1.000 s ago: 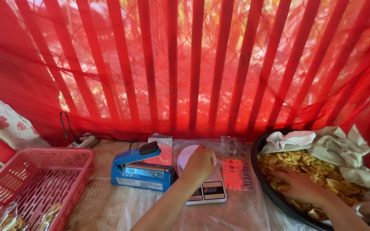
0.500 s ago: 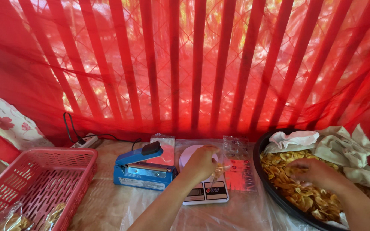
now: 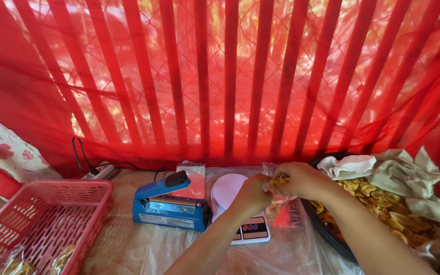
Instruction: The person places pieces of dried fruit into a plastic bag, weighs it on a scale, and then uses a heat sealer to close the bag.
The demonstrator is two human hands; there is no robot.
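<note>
My left hand (image 3: 250,196) holds a clear plastic bag (image 3: 277,201) upright over a white kitchen scale (image 3: 232,203). My right hand (image 3: 301,179) is at the bag's mouth with a pinch of yellow chips (image 3: 279,181) between its fingers. Both hands meet above the scale's round white plate. To the right a dark round pan (image 3: 327,231) holds a heap of yellow chips (image 3: 388,209), partly covered by crumpled cloth and paper.
A blue heat sealer (image 3: 166,206) stands left of the scale, with a power strip (image 3: 98,171) behind it. A red plastic basket (image 3: 36,224) at the left holds several filled bags. Clear plastic sheeting covers the table. Red netting and slats close off the back.
My right hand has come out of the pan of chips and moved left to the bag's mouth with chips in it. My left hand stays at the bag over the scale.
</note>
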